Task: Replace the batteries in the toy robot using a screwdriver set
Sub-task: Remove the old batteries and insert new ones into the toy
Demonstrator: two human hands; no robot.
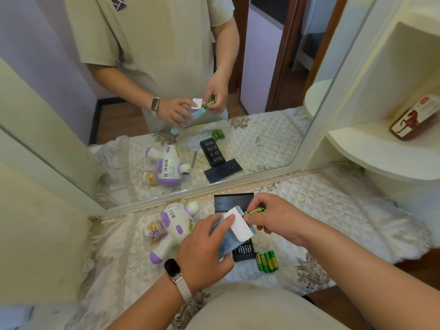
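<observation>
Head view: green battery [256, 210], judged light, rigid and slick, best pinched mid-barrel, held between right hand [273, 220] thumb and forefinger at the mouth of a flimsy card box [240, 228] clasped in left hand [202, 251] curled fingers, just right of toy robot [173, 225].

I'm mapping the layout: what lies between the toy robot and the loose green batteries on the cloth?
In the head view: the left hand gripping a blue box, and under the box the black bit tray, right beside the batteries.
</observation>
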